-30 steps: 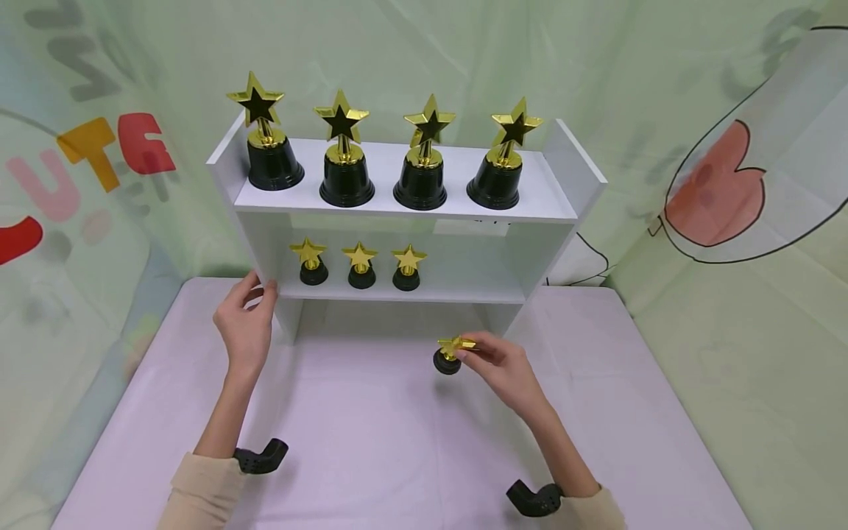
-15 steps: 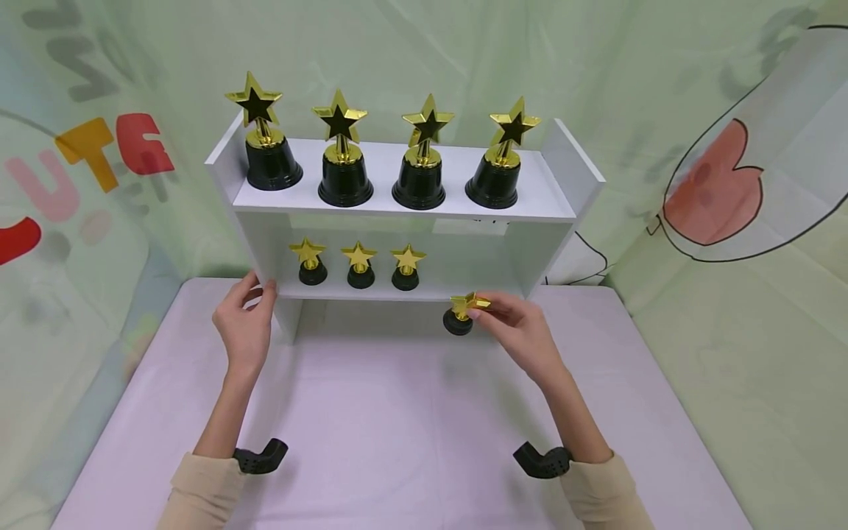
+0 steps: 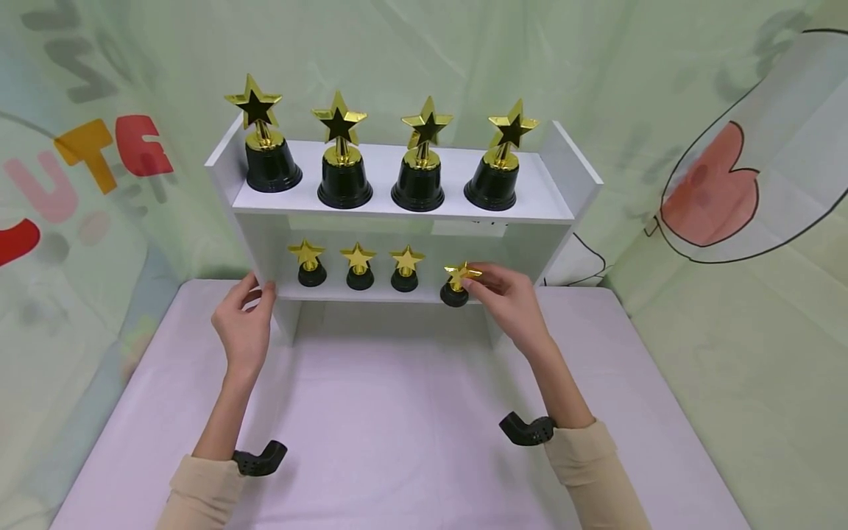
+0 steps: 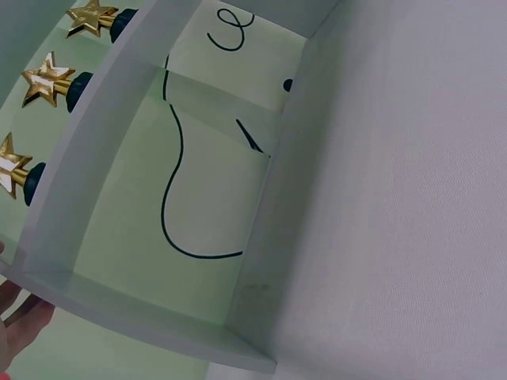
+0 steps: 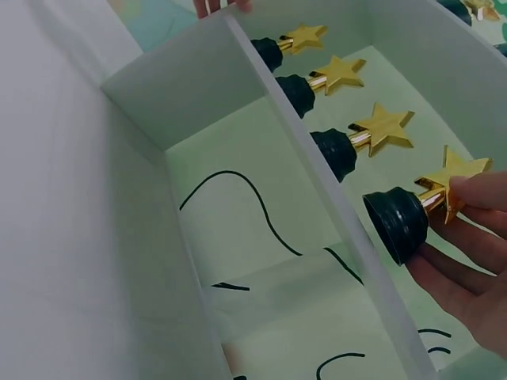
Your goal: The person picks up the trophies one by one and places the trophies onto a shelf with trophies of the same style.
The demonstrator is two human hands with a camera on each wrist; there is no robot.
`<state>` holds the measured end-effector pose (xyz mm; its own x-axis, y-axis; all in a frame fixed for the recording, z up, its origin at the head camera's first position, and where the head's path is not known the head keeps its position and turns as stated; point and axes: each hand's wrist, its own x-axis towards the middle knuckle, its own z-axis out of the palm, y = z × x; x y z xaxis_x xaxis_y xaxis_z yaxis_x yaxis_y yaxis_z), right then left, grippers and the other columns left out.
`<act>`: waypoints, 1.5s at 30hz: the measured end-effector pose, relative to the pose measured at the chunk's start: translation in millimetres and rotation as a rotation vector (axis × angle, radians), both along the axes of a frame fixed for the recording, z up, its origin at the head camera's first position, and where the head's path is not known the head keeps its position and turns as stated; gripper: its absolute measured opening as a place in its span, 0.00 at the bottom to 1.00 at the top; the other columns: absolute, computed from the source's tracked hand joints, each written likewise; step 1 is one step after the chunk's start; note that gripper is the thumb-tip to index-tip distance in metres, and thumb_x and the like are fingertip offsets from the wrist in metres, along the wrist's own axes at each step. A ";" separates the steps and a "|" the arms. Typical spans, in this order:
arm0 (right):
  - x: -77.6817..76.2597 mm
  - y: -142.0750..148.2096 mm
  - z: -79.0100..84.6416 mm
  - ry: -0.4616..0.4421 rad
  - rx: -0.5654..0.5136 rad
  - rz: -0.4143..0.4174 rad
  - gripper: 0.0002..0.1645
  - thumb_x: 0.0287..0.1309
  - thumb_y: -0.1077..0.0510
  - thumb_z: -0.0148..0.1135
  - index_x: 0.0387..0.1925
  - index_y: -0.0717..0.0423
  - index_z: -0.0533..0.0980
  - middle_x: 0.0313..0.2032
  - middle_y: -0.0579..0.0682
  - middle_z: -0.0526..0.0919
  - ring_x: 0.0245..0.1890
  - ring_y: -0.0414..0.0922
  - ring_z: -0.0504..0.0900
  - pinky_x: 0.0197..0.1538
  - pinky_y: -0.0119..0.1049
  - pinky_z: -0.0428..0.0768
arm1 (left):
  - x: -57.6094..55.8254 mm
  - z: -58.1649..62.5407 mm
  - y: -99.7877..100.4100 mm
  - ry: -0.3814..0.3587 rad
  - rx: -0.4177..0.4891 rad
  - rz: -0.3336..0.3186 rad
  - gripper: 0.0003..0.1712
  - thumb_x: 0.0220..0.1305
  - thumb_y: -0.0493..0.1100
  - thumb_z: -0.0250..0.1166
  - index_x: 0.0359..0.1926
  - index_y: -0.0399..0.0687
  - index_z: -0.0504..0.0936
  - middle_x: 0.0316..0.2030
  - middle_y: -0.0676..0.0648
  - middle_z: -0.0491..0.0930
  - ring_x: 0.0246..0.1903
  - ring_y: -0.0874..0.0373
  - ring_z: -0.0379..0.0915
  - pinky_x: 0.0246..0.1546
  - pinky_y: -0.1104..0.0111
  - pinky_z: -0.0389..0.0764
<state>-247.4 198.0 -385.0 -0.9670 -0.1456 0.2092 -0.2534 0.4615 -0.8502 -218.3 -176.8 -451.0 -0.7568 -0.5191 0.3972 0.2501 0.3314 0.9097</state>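
My right hand [image 3: 513, 305] pinches a small star trophy [image 3: 456, 287] by its gold star, between thumb and fingers. In the right wrist view that trophy's black base [image 5: 398, 224] is tilted at the front edge of the middle shelf board; whether it touches the board I cannot tell. To its left stand three like small trophies, the nearest a gold-starred one [image 3: 405, 269]. My left hand [image 3: 245, 324] grips the left side panel of the white shelf unit [image 3: 397, 299] at the middle board's height. The left wrist view shows only part of its fingers [image 4: 30, 326].
Several larger star trophies [image 3: 419, 173] with black bases line the top board. The shelf unit stands on a table with a pale cloth [image 3: 371, 427]. Behind hangs a light green curtain [image 3: 371, 44]; a printed sheet [image 3: 762, 169] is at the right.
My right hand has carried the small trophy up and away from me, from above the table cloth to the middle board's front edge. My left hand has stayed at the side panel.
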 end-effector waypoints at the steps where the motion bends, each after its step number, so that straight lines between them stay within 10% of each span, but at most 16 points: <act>1: -2.3 -0.8 0.4 -0.002 0.005 -0.004 0.19 0.68 0.54 0.67 0.56 0.59 0.83 0.53 0.56 0.87 0.53 0.50 0.86 0.52 0.28 0.83 | 0.4 0.0 -0.1 0.000 0.003 -0.003 0.18 0.69 0.34 0.65 0.58 0.42 0.86 0.48 0.39 0.86 0.38 0.69 0.77 0.39 0.87 0.76; 22: -17.3 1.0 -5.3 -0.051 0.004 -0.039 0.22 0.68 0.54 0.65 0.60 0.59 0.80 0.57 0.58 0.85 0.59 0.53 0.83 0.64 0.51 0.80 | 3.4 -2.2 2.6 -0.005 0.022 -0.021 0.17 0.69 0.35 0.66 0.57 0.44 0.87 0.47 0.41 0.86 0.38 0.69 0.78 0.38 0.86 0.77; 36: -10.0 -2.6 -26.4 0.069 -0.031 -0.041 0.35 0.66 0.55 0.69 0.70 0.62 0.70 0.68 0.61 0.73 0.66 0.58 0.78 0.64 0.45 0.80 | 1.5 -3.1 -2.1 -0.023 0.004 -0.047 0.19 0.70 0.37 0.65 0.60 0.43 0.85 0.52 0.41 0.86 0.40 0.68 0.78 0.39 0.86 0.77; 45: 11.8 -5.8 -36.2 0.335 -0.076 -0.034 0.25 0.65 0.67 0.67 0.61 0.69 0.76 0.62 0.63 0.79 0.62 0.58 0.79 0.63 0.44 0.81 | 12.4 2.1 5.0 0.036 -0.059 -0.067 0.17 0.72 0.34 0.62 0.59 0.40 0.85 0.49 0.37 0.87 0.38 0.72 0.79 0.38 0.86 0.77</act>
